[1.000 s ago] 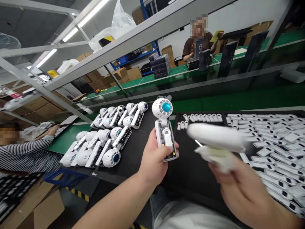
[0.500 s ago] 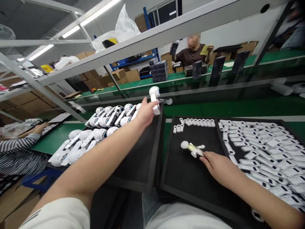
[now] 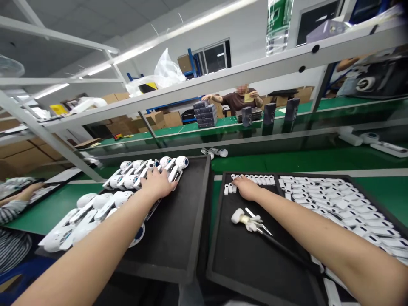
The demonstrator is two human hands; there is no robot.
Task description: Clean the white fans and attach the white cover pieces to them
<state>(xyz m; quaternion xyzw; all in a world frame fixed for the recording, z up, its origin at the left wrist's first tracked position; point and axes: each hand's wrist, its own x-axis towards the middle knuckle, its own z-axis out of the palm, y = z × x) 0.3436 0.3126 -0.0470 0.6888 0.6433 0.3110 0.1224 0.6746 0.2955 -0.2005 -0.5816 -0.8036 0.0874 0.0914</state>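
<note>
Handheld fans (image 3: pixel 134 171) lie in two assembled batches along the far and left edges of the left black tray (image 3: pixel 172 242), my left hand (image 3: pixel 156 183) open on them. My right hand (image 3: pixel 246 188) rests open on white clips (image 3: pixel 255 179); many white plastic covers (image 3: pixel 338 204) remain in rows across the right tray (image 3: pixel 242 267).

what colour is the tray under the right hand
The tray is black, best seen in the head view.

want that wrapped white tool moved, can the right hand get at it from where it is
Likely yes: the right hand sits over the same black tray as the white-wrapped tool, just above it, with only bare tray between them, so nothing seems in the way.
</note>
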